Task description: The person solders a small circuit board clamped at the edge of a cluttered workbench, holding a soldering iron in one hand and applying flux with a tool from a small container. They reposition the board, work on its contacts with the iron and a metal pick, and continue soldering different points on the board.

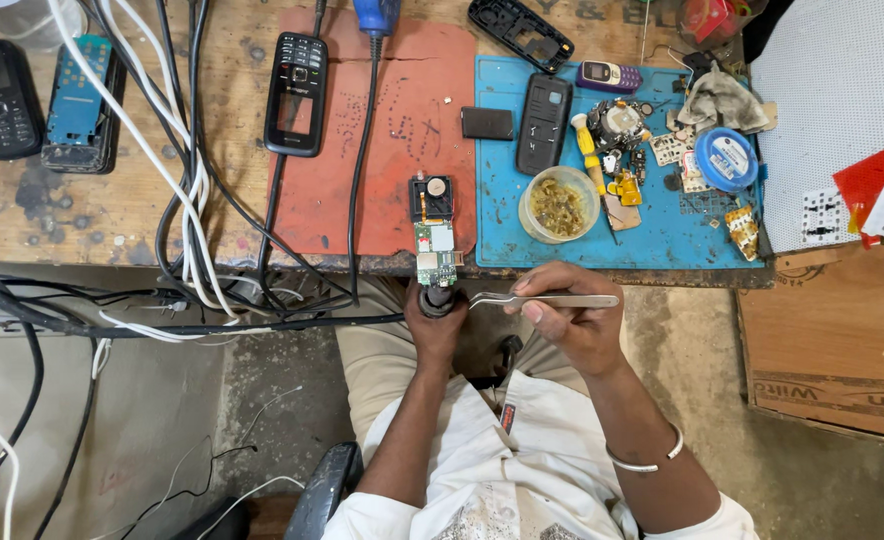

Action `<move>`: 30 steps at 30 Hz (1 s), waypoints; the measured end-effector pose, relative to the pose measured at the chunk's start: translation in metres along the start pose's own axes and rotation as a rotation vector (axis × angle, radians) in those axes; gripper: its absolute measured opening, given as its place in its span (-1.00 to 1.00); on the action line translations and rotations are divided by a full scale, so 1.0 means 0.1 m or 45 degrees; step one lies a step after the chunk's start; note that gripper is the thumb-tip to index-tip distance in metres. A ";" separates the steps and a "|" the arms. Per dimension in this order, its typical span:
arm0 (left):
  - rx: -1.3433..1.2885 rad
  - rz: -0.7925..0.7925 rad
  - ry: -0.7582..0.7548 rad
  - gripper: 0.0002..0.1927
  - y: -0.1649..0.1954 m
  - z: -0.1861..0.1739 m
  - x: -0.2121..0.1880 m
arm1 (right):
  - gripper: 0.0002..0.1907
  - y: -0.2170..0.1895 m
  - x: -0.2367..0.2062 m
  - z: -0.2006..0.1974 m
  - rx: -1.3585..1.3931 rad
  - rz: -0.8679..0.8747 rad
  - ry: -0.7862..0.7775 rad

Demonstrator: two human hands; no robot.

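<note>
From the head camera we looked down on a wooden bench with a red mat and a blue mat side by side. Our left hand was wrapped shut around a dark tool handle at the bench's near edge. The handle's tip pointed at a small circuit board lying at the front of the red mat, just beside the blue one. The board looked narrow and long. Its far end was black with a round pale part, its middle carried a silvery shield, and its near end was green with tiny components. Our right hand pinched a pair of steel tweezers between thumb and fingers. The tweezers lay level, tips toward the handle, just short of the board's near end. A metal bangle sat on that wrist.

On the blue mat stood a clear cup of small golden bits, a round blue tin, a black phone shell and a small purple phone. A black phone lay at the red mat's left edge. Two more handsets lay at the far left. Black and white cables ran across the bench and hung over its front.
</note>
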State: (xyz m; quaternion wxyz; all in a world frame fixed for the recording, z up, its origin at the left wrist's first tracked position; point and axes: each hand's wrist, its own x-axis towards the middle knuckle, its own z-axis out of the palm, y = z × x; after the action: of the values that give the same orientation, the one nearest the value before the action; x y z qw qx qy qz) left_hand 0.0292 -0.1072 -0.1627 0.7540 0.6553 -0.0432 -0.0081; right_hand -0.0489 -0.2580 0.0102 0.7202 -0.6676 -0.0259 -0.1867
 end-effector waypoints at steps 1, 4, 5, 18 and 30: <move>-0.019 0.000 0.002 -0.59 0.00 0.00 0.01 | -0.85 0.01 0.01 0.00 0.003 -0.003 0.001; -0.065 -0.023 -0.011 -0.59 0.01 0.01 0.00 | -0.84 0.01 0.00 0.02 -0.016 -0.019 0.012; -0.074 -0.033 -0.015 -0.59 0.01 0.01 0.00 | -0.84 0.02 0.01 0.01 -0.028 -0.034 0.012; 0.004 0.013 -0.003 -0.58 0.04 -0.01 0.00 | -0.82 -0.02 -0.02 0.03 -0.078 -0.006 -0.004; 0.008 0.001 0.028 -0.63 0.10 0.00 -0.01 | -0.68 -0.88 0.23 0.15 -0.687 -0.260 0.020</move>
State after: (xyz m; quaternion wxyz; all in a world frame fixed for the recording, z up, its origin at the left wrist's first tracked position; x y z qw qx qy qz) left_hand 0.0279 -0.1060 -0.1532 0.7525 0.6577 -0.0352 -0.0003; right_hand -0.0511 -0.2524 0.1024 0.4942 -0.8277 -0.0368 -0.2635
